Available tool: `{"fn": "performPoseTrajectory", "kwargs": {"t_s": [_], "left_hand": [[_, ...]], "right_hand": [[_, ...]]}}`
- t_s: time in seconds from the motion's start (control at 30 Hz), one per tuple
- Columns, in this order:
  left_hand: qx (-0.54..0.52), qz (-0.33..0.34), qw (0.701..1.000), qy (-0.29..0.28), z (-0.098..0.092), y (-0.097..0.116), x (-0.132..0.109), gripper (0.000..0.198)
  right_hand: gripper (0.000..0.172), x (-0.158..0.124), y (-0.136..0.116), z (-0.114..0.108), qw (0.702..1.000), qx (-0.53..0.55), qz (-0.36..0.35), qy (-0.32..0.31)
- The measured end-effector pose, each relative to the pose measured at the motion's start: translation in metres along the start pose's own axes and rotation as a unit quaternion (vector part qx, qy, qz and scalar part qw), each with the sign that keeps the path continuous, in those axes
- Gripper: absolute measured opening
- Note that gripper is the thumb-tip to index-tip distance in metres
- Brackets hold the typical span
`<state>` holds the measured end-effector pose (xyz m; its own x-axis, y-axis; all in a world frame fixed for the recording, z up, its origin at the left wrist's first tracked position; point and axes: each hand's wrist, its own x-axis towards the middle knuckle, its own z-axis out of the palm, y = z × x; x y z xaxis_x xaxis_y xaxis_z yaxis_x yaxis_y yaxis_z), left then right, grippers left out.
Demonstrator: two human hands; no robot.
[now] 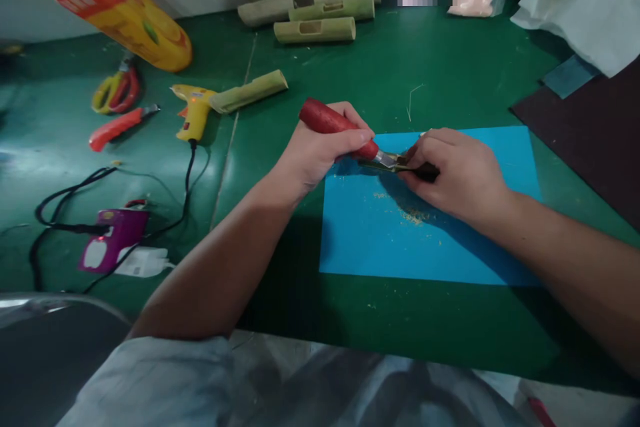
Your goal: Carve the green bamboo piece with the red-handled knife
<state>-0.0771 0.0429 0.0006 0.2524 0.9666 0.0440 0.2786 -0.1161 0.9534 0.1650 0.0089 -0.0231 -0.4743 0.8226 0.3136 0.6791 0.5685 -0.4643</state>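
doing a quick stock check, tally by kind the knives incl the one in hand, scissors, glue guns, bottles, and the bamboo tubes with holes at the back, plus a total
Knives: 2, one in the left hand
Scissors: 1
Glue gun: 1
Bottle: 1
Bamboo tubes with holes, at the back: 3
Total: 8

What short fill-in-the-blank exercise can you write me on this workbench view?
The knife is in the person's ____ hand.
Beneath the right hand is a ____ sheet.
The table under the sheet is ____.
The glue gun has a ____ body.

Missing words: left; blue; green; yellow.
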Motion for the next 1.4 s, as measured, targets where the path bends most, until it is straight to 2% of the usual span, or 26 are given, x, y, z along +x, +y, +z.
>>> {"fn": "performPoseTrajectory", "kwargs": {"t_s": [0.23, 0.37, 0.6, 0.7, 0.87, 1.0, 1.23, 1.4], "left_hand": [[-0.019, -0.081, 0.996, -0.02, -0.001, 0.01, 0.0, 0.032], [-0.018, -0.078, 0.997, -0.021, -0.003, 0.006, 0.004, 0.031], [-0.022, -0.046, 0.998, -0.03, -0.008, -0.017, 0.015, 0.027], [-0.003, -0.002, 1.0, 0.009, -0.002, -0.013, 0.01, 0.026], [0.101, 0.136, 0.981, 0.091, 0.013, 0.014, -0.014, 0.022], [0.161, 0.207, 0.962, 0.077, 0.017, 0.027, -0.029, 0.023], [0.216, 0.207, 0.953, 0.041, 0.018, 0.026, -0.032, 0.024], [0.224, 0.249, 0.941, 0.045, 0.021, 0.027, -0.035, 0.014]], "right_hand": [[0.012, 0.001, 0.0, -0.001, 1.0, -0.018, -0.008, -0.009], [0.007, 0.0, 0.001, -0.002, 1.0, -0.023, -0.007, -0.012], [0.01, 0.0, 0.004, -0.001, 1.0, -0.022, -0.013, -0.003], [0.007, 0.0, 0.003, -0.001, 1.0, -0.015, -0.005, 0.002], [0.005, 0.0, 0.003, -0.003, 1.0, 0.013, 0.005, -0.002], [0.01, 0.001, 0.007, -0.003, 0.999, 0.04, 0.011, -0.007], [0.013, 0.003, 0.008, -0.003, 0.998, 0.055, 0.017, -0.008], [0.015, 0.005, 0.005, -0.002, 0.998, 0.055, 0.024, -0.008]]}}
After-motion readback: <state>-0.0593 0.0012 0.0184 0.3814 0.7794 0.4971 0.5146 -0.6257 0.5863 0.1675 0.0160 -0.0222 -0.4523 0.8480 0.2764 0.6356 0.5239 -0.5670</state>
